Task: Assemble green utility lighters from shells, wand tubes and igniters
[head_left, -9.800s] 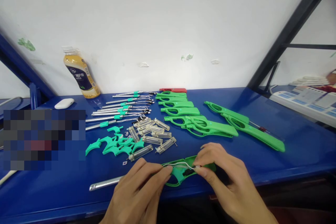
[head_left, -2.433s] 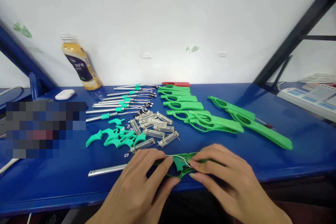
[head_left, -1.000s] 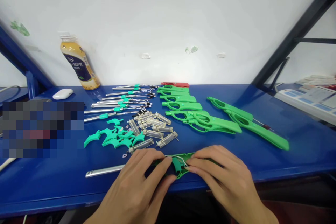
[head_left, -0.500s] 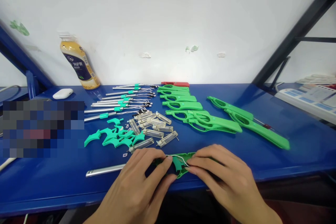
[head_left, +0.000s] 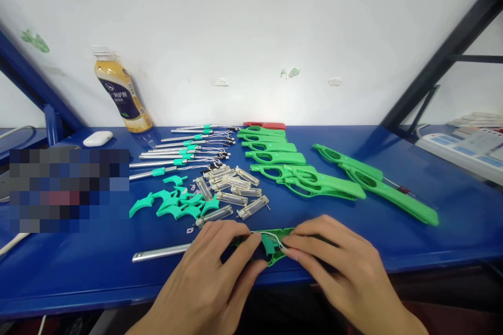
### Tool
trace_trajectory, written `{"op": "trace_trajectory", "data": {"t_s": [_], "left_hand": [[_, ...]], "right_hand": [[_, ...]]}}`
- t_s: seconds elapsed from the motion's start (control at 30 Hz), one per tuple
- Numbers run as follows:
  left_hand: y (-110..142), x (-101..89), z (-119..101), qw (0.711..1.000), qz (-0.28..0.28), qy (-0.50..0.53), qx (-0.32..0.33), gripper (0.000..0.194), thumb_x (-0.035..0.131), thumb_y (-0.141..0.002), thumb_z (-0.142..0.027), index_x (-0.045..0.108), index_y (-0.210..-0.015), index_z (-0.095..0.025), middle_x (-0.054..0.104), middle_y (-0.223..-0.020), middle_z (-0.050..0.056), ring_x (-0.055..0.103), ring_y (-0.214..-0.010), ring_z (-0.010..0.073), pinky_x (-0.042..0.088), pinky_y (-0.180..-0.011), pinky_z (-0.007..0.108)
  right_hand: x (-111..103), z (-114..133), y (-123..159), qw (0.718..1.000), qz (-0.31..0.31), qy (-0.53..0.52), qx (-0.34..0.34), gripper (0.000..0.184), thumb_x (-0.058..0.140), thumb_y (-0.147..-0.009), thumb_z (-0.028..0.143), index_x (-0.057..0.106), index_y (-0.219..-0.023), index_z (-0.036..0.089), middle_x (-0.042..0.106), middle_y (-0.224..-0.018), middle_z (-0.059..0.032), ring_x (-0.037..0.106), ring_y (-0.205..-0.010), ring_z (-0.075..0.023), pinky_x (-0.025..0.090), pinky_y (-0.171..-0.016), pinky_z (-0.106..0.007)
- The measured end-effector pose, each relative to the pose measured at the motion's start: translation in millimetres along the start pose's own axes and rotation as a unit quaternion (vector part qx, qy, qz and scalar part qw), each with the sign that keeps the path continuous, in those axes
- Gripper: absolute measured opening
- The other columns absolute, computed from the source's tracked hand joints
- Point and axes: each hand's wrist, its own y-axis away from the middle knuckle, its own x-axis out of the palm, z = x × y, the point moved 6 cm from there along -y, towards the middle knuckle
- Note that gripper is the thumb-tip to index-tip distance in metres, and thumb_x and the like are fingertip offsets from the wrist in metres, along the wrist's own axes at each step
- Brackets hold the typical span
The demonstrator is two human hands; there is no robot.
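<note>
In front of me at the table's near edge lies an opened green stick lighter body (head_left: 280, 260), with a teal trigger (head_left: 269, 245) seated in it. A silver lighter tube (head_left: 161, 253) sticks out to the left. My left hand (head_left: 212, 272) is closed round the tube end of the body, hiding part of it. Along the upper side of the shell runs a white wire (head_left: 271, 234), which ends between the thumb and fingertips of my right hand (head_left: 341, 261). These fingers are pinched over the handle half, so the parts beneath them are hidden.
Beyond my hands lie clear fuel tanks (head_left: 231, 198), loose teal triggers (head_left: 168, 204) and a row of tubes with wires (head_left: 181, 154). Green lighter shells (head_left: 322, 183) and a red one (head_left: 267, 125) are farther right, near a screwdriver (head_left: 401, 188). A bottle (head_left: 121, 97) stands against the wall.
Earlier, my right hand held the wire's end raised above the shell; now its fingers are down at the shell with the wire lying lower. Over the last second the hands barely move.
</note>
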Motion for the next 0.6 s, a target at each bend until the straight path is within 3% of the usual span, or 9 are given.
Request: {"op": "trace_trajectory", "data": {"t_s": [0.6], "left_hand": [[-1.0,2.9,-7.0,0.993,0.050,-0.080,0.063,0.028,0.051,-0.109,-0.018,0.069,-0.130,-0.011,0.070,-0.109,0.011,0.066,-0.099,0.0251,0.057,-0.088,0.043]], "right_hand": [[3.1,6.7,4.0,0.995,0.037,0.078,-0.046,0.010,0.064,-0.104,0.016,0.071,-0.111,0.019,0.070,-0.103,-0.0059,0.061,-0.088,-0.0187,0.051,-0.075,-0.036]]}}
